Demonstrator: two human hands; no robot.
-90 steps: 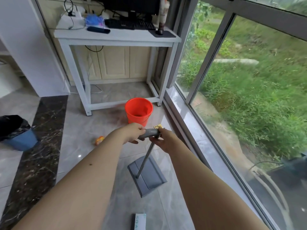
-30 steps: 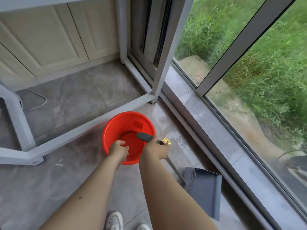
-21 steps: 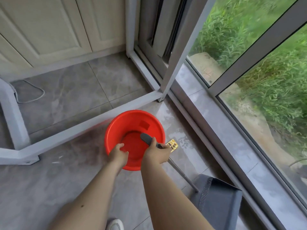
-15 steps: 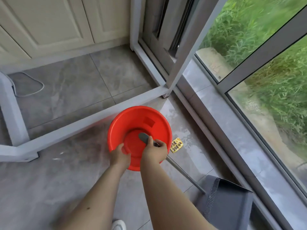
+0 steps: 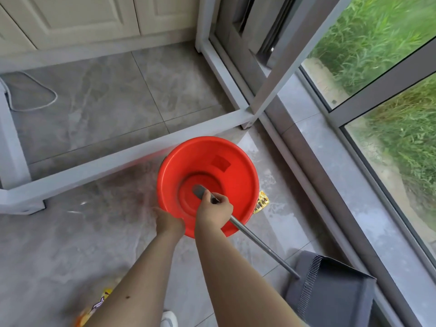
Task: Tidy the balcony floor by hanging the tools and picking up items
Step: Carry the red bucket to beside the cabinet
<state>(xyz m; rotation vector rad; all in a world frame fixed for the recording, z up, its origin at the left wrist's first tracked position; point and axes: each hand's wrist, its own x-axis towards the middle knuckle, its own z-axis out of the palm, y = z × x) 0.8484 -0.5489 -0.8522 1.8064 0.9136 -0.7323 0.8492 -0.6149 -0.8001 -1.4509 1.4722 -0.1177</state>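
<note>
Over the red bucket [image 5: 232, 161], right hand [image 5: 213, 212] grips the dustpan handle [image 5: 259, 241].

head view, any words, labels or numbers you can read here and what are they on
None can be read.
Yellow wrapper by the red bucket: dark print and what looks like a barcode, too small to read.
Packet at the bottom edge, beside the left arm: purple and white marks, blurred and partly hidden.
Patch inside the bucket wall: no text shows.
</note>
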